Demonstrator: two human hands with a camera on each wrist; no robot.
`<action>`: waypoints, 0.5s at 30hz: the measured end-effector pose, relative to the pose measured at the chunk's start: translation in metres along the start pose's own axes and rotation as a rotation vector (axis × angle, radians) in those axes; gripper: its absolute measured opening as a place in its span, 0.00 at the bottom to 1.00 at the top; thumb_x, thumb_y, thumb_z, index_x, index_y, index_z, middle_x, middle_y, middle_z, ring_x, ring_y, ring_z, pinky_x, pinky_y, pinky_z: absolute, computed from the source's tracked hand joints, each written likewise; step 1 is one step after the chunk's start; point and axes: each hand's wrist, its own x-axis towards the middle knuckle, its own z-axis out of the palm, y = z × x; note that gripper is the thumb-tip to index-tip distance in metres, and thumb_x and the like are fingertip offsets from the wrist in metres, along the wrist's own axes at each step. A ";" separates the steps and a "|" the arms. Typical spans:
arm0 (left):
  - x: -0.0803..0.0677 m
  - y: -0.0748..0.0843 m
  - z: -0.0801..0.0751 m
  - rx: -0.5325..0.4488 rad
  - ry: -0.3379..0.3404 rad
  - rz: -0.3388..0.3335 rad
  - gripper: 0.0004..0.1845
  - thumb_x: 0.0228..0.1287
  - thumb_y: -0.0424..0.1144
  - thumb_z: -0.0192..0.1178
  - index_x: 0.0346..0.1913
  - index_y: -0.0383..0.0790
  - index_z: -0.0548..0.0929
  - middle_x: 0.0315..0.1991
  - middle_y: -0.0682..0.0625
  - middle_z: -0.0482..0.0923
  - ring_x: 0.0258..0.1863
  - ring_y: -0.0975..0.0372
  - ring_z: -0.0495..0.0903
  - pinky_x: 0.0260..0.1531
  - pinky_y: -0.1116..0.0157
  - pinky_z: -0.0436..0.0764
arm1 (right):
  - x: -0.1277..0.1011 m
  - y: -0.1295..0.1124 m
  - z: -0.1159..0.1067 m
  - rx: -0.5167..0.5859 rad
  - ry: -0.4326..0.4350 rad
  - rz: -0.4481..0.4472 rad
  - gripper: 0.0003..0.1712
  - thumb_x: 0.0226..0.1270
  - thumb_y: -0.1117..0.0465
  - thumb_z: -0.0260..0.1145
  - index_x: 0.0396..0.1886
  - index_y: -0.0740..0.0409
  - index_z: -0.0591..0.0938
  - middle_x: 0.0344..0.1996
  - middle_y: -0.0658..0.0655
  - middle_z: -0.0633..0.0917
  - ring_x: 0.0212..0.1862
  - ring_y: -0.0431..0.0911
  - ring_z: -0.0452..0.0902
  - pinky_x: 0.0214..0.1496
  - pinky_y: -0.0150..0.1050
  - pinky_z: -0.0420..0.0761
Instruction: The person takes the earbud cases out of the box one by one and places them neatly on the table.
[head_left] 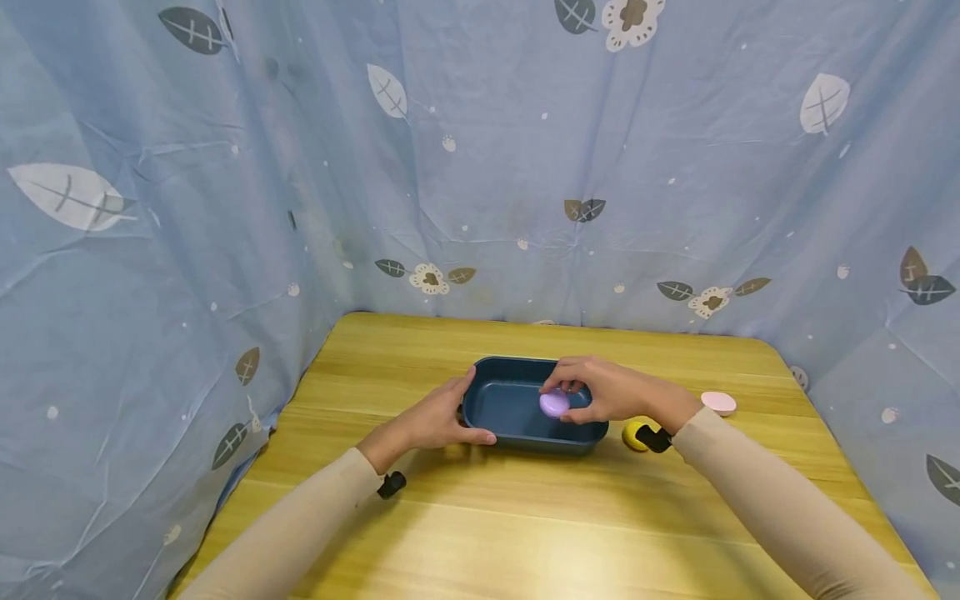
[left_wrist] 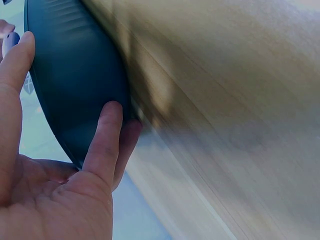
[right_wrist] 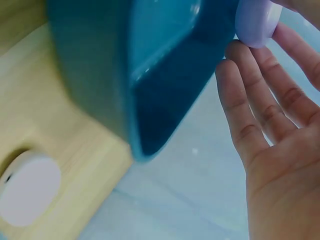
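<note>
- Dark blue rectangular tray (head_left: 510,404) resting on the wooden table (head_left: 525,517), about mid-table and a little toward the far edge.
- Left hand (head_left: 435,421) clasped on the tray's left end: thumb along the near wall, fingers up at the rim.
- From the left wrist view, fingers (left_wrist: 107,137) lying against the tray's outer wall (left_wrist: 75,80), thumb hooked at the rim; grasping the tray.
- Right hand (head_left: 607,392) over the right part of the tray, pinching a small lilac oval pebble-shaped piece (head_left: 554,403) between thumb and fingertips.
- Lilac piece held just above the tray's inside, toward its right half; touching the bottom or not, cannot tell.
- From the right wrist view, lilac piece (right_wrist: 255,22) at the fingertips (right_wrist: 240,60), beside the tray's raised wall (right_wrist: 165,75); remaining fingers fairly straight.
- Yellow rounded piece (head_left: 633,435) on the table just right of the tray, near the right wrist, partly hidden by a black wrist mount (head_left: 655,438).
- Pink oval piece (head_left: 718,403) lying farther right on the table, apart from the tray; seen blurred and pale in the right wrist view (right_wrist: 27,187).
- Another black mount (head_left: 391,484) under the left wrist.
- Beige sleeves (head_left: 300,533) covering both forearms.
- Light blue cloth with leaf and flower print (head_left: 480,167) hanging behind and on both sides of the table.
</note>
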 end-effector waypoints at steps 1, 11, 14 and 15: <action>0.000 0.000 0.000 -0.001 -0.002 0.001 0.74 0.69 0.70 0.81 0.98 0.42 0.43 0.96 0.36 0.55 0.93 0.40 0.64 0.90 0.39 0.70 | -0.006 0.001 -0.001 -0.002 0.009 0.007 0.24 0.76 0.58 0.85 0.68 0.48 0.91 0.59 0.48 0.91 0.55 0.46 0.89 0.62 0.50 0.95; 0.001 -0.001 0.000 0.001 -0.014 -0.001 0.73 0.70 0.71 0.80 0.99 0.44 0.42 0.97 0.37 0.53 0.94 0.40 0.62 0.90 0.37 0.70 | -0.064 0.015 0.001 -0.017 0.108 0.013 0.25 0.72 0.61 0.87 0.66 0.46 0.92 0.55 0.42 0.91 0.52 0.37 0.87 0.56 0.48 0.95; 0.001 -0.002 0.000 0.002 -0.018 -0.007 0.73 0.70 0.71 0.79 0.99 0.45 0.42 0.97 0.37 0.52 0.95 0.40 0.61 0.90 0.37 0.70 | -0.079 0.015 0.002 -0.023 0.126 0.016 0.24 0.71 0.62 0.87 0.64 0.46 0.91 0.54 0.42 0.90 0.52 0.37 0.87 0.55 0.47 0.96; 0.001 -0.001 0.000 0.003 -0.020 -0.008 0.73 0.70 0.71 0.79 0.99 0.45 0.42 0.97 0.37 0.52 0.95 0.40 0.61 0.90 0.37 0.69 | -0.083 0.015 0.003 -0.027 0.133 0.018 0.24 0.71 0.62 0.87 0.64 0.46 0.92 0.54 0.42 0.90 0.52 0.37 0.86 0.54 0.46 0.96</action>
